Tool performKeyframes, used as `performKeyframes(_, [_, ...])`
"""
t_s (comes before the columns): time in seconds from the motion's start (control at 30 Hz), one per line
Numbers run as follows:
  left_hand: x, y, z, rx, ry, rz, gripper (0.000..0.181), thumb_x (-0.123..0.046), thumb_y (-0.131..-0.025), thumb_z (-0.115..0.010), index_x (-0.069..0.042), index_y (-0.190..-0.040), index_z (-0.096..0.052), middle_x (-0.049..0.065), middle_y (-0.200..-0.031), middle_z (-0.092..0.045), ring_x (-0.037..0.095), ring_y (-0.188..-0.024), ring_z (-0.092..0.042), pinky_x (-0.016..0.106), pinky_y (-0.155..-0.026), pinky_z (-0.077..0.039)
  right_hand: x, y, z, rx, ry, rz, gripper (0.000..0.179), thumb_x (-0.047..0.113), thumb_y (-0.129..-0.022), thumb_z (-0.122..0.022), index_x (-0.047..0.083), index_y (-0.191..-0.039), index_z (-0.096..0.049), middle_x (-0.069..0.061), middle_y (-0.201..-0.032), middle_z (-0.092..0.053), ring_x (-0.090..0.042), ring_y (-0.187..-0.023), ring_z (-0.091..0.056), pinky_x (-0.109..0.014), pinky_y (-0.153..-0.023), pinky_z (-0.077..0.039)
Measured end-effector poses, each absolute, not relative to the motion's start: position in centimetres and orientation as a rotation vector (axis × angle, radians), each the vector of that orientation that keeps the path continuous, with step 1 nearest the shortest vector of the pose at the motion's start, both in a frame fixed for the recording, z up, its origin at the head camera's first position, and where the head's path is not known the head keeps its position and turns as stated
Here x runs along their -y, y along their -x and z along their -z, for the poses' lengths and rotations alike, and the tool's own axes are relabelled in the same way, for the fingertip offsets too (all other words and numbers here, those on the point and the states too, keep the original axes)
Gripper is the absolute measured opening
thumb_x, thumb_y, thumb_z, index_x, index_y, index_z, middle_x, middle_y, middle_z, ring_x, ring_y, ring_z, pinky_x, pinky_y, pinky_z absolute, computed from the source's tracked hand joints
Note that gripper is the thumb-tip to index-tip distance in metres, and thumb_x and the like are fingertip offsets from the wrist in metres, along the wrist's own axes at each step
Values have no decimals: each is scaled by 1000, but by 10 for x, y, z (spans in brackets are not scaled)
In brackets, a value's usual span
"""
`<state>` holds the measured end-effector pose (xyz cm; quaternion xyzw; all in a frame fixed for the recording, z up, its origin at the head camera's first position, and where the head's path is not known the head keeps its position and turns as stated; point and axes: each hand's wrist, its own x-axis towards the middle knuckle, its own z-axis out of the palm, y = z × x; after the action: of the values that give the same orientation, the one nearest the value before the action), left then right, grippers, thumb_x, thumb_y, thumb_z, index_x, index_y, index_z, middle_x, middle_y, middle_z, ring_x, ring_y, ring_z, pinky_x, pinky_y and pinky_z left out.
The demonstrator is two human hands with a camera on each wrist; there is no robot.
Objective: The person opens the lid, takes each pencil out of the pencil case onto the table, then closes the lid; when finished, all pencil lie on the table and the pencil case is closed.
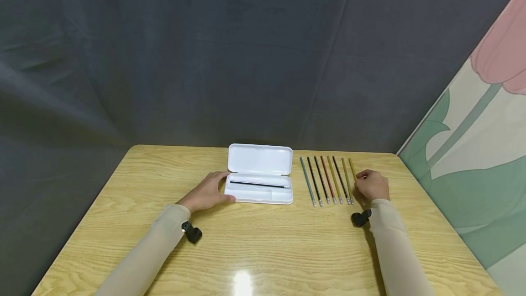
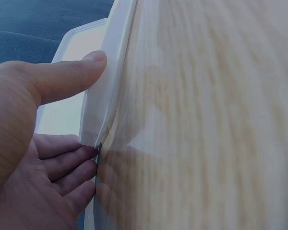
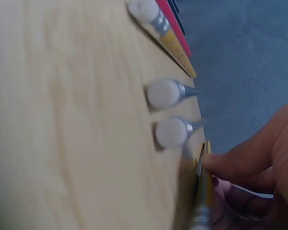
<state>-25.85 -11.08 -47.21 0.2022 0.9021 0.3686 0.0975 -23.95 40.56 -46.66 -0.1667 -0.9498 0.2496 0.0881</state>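
A white pencil case [image 1: 246,198] lies on the table with its lid [image 1: 260,159] raised at the back. One black pencil [image 1: 260,184] rests lengthwise inside it. My left hand [image 1: 207,192] holds the case at its left end, thumb on the front wall and fingers around the side. At the right, my right hand [image 1: 373,185] pinches a yellow pencil [image 1: 352,167] between thumb and fingers; its eraser end points toward me in the right wrist view. Left of that hand lies a row of several pencils, from a teal pencil [image 1: 308,182] past a red pencil [image 1: 328,179] to a dull yellow pencil [image 1: 347,179].
The wooden table [image 1: 263,241] ends at a dark curtain [image 1: 263,58] behind the case. A panel with a printed flower [image 1: 485,127] stands along the right edge. Each wrist carries a small black camera.
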Motion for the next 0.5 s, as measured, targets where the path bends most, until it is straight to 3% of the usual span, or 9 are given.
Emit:
performKeyframes(0.2, [112, 258, 474, -2673, -594, -1089, 89, -48, -84, -80, -16, -156, -39, 12, -162, -38, 33, -152, -32, 57, -122, -31, -398, 236, 461, 2864, 457, -742, 34, 13, -85, -55, -4, -110, -70, -17, -85, -74, -25, -66, -58, -30, -57, -45])
performKeyframes(0.5, [111, 259, 472, -2667, -588, -1086, 90, -48, -84, -81, -17, -157, -38, 10, -162, -37, 31, -153, -31, 56, -123, -30, -388, 236, 450, 2699, 485, -799, 36, 23, -96, -57, -2, -120, -69, -25, -110, -72, -34, -83, -66, -44, -73, -52])
